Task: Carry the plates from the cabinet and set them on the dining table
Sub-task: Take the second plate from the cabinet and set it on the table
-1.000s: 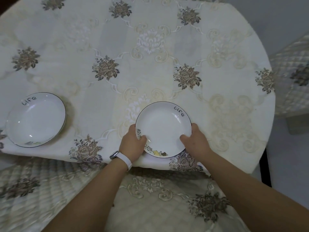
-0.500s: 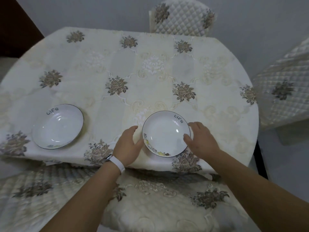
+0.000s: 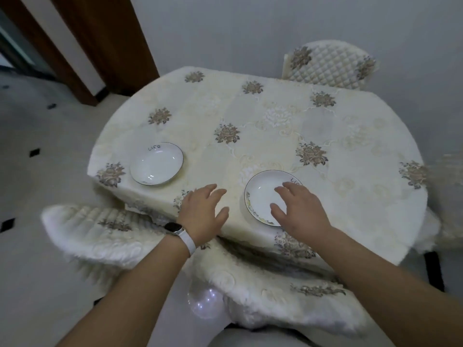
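Observation:
Two white deep plates with thin dark rims lie on the round dining table (image 3: 275, 136), which wears a cream cloth with brown flowers. The left plate (image 3: 156, 163) sits near the table's left edge. The near plate (image 3: 263, 194) rests close to the front edge. My right hand (image 3: 298, 209) hovers over the near plate's right half with fingers spread, holding nothing, and hides part of its rim. My left hand (image 3: 203, 211), with a white watch on its wrist, is open beside that plate on its left, apart from it.
Padded cream chairs surround the table: one at the far side (image 3: 328, 65), one at the right (image 3: 448, 196), two near me (image 3: 100, 234) (image 3: 288, 291). A dark wooden door frame (image 3: 105, 43) stands at the back left. Pale tiled floor (image 3: 37, 171) lies to the left.
Both hands have let go of the near plate and drawn back from it, now spread open. The view has lifted and pulled away, showing the whole table and the door frame.

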